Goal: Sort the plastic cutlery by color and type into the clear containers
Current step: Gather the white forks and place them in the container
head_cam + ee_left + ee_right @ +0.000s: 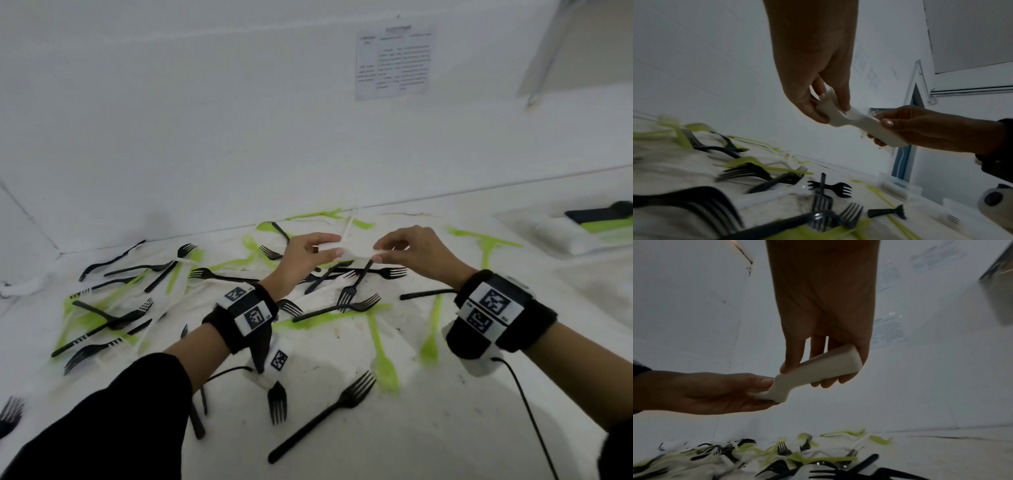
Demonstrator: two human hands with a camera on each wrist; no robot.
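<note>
I hold a stack of white forks (857,123) above the cutlery pile, my left hand (305,260) pinching the tine end and my right hand (414,253) gripping the handles. Only my left wrist view shows the tines. The wall notice (394,61) is too blurred to read. Bare table (445,428) lies nearest me.

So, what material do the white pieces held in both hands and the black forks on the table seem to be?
White forks: a stacked bundle, apparently opaque matte plastic; thin moulded tines show at the left hand, handles in the right hand. Black forks: seemingly glossy plastic, one showing small light glints in the left wrist view.
</note>
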